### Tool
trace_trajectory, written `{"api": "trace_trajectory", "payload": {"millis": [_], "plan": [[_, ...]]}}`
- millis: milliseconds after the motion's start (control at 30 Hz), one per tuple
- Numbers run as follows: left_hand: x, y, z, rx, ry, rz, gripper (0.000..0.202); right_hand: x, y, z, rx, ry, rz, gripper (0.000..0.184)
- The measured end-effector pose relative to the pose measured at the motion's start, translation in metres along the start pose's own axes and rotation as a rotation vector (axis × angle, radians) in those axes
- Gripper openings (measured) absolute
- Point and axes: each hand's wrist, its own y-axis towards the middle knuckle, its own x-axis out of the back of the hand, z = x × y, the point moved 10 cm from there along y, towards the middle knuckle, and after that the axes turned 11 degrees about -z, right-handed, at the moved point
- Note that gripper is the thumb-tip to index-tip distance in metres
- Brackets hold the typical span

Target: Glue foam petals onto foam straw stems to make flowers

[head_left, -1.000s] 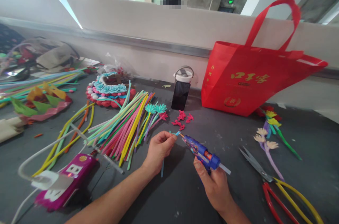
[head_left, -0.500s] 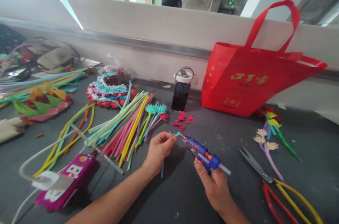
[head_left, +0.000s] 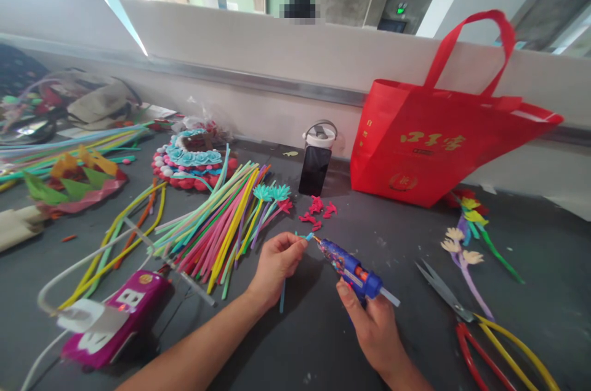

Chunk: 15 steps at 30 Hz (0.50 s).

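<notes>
My left hand (head_left: 276,265) is closed in a pinch on a blue pipe cleaner (head_left: 282,297); its short upper end shows past my fingertips and the rest hangs below. My right hand (head_left: 376,335) is wrapped round a blue hot glue gun (head_left: 348,266) with a clear glue stick out of its back. The nozzle points at the blue end and is at or touching it. Just beyond lie several small red pieces (head_left: 316,205). A bundle of coloured pipe cleaners (head_left: 221,218), with teal flower heads (head_left: 272,193) on top, spreads left of my hands.
Scissors (head_left: 455,308) lie open at the right, near finished pipe cleaner flowers (head_left: 466,255). A red bag (head_left: 415,151) and a phone (head_left: 314,170) leaning on a cup (head_left: 322,131) stand at the back. A purple power strip (head_left: 124,311) with white cables sits front left.
My hands, the pipe cleaner and the glue gun hold nearly the same place. The camera view has tilted slightly.
</notes>
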Motion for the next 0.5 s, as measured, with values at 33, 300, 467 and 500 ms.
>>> {"api": "trace_trajectory", "payload": {"millis": [33, 300, 467, 500], "plan": [[0.0, 0.0, 0.0, 0.001, -0.002, 0.001, 0.032, 0.0, 0.0, 0.0, 0.002, 0.0, 0.003, 0.027], [-0.001, 0.0, -0.001, 0.014, -0.061, 0.005, 0.032, -0.003, -0.003, -0.007, 0.001, -0.028, -0.005, 0.027], [0.001, 0.002, -0.005, -0.017, -0.097, -0.009, 0.032, 0.005, -0.001, -0.001, 0.09, -0.119, -0.08, 0.017], [0.002, 0.003, -0.006, -0.026, -0.101, -0.012, 0.032, 0.004, 0.0, 0.003, 0.114, -0.159, -0.076, 0.016]]}}
